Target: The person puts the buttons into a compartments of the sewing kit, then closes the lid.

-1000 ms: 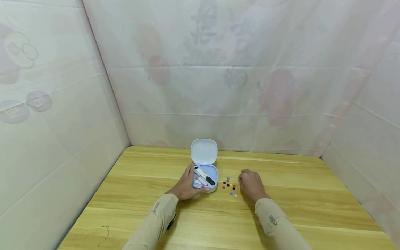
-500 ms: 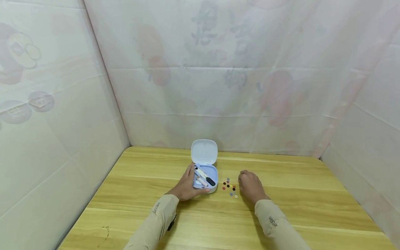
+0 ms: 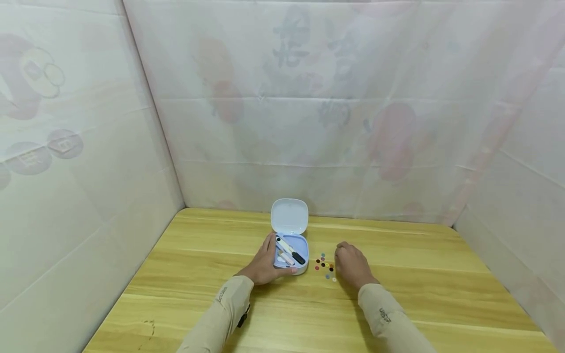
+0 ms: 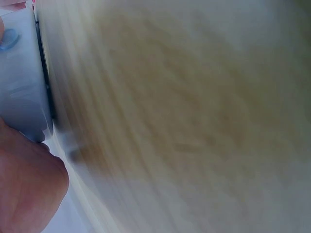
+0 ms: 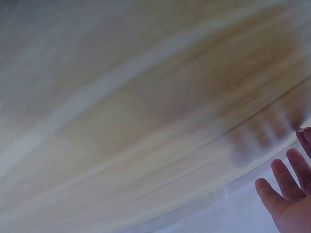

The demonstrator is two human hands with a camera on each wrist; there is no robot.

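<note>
- Right hand [image 3: 351,265] has crept slightly left toward the small coloured round buttons [image 3: 325,266] on the light wooden table [image 3: 419,279]; fingers loosely curled, holding nothing.
- Left hand [image 3: 264,263] unmoved, gripping the left side of the open pale blue plastic case [image 3: 291,253].
- Buttons lie just left of the right hand, between it and the case.

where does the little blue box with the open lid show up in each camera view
Head: the blue box sits at centre on the table, lid up, left hand gripping its left side.
Left wrist: its pale blue side fills the left edge, blurred.
Right wrist: not in it.
Shared landmark: the wooden table.
</note>
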